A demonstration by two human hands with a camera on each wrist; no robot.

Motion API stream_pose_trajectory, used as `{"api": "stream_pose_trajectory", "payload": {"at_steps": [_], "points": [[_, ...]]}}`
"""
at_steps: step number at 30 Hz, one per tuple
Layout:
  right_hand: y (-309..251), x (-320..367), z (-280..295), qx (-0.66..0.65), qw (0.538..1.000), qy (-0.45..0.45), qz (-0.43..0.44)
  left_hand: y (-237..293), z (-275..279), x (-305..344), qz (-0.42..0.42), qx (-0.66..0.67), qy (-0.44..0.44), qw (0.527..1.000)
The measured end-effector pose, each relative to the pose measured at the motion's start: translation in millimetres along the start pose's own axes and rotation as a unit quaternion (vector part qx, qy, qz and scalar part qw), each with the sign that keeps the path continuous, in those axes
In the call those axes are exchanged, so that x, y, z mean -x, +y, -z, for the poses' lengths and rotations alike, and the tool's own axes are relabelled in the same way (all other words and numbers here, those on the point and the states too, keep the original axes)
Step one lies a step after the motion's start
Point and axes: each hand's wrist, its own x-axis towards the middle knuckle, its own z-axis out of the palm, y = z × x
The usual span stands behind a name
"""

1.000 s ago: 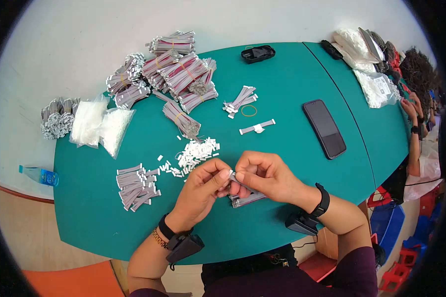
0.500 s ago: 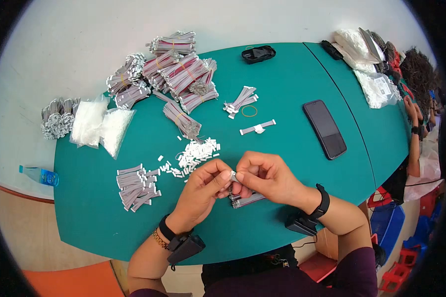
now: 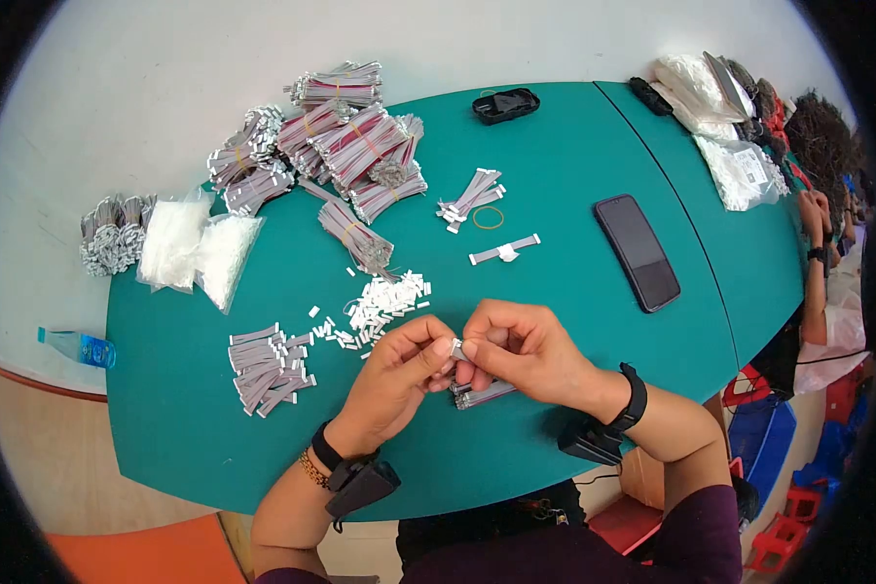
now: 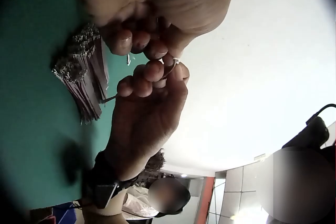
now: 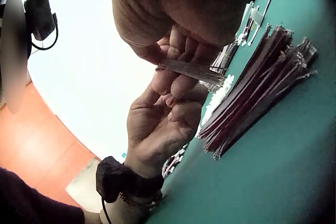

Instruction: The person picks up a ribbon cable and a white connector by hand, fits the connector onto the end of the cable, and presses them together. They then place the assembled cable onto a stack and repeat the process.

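Both hands meet over the near middle of the table. The left hand [image 3: 399, 375] pinches a small white connector [image 3: 456, 347] between thumb and forefinger. Thumb and curled fingers of the right hand [image 3: 535, 355] pinch the grey ribbon cable at that connector. In the right wrist view the flat cable [image 5: 191, 70] crosses the right hand's fingers, its far end loose. Beneath the hands lies a bundle of grey cables [image 3: 485, 393], partly covered. Loose white connectors [image 3: 384, 300] are heaped just beyond the left hand. Cables with white ends [image 3: 268, 370] lie in a pile to its left.
Banded cable bundles [image 3: 360, 146] are stacked at the table's back left, beside plastic bags of white parts [image 3: 173, 241]. A phone [image 3: 638, 253], a rubber band [image 3: 488, 218], a single cable [image 3: 504, 250] and a black case [image 3: 506, 105] lie beyond the hands. Another person's hands show far right.
The grey cable that showed under the right thumb a second ago is now mostly hidden, and the white connector shows more between the fingertips. Both hands stay in nearly the same place.
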Motion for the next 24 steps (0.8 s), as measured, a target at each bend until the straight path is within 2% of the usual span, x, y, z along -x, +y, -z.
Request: {"api": "stream_pose_trajectory", "payload": {"at_steps": [16, 22, 24], "points": [[-2.3, -0.3, -0.8, -0.017, 1.0, -0.001, -0.01, -0.2, -0.2, -0.1, 0.01, 0.02, -0.002, 1.0], [1.6, -0.5, -0.2, -0.017, 1.0, 0.004, -0.003, -1.2, -1.3, -0.1, -0.027, -0.03, 0.013, 0.999], [0.3, -0.8, 1.5, -0.01, 1.0, -0.001, -0.014, -0.9, -1.4, -0.4, -0.051, -0.086, 0.025, 0.995]]}}
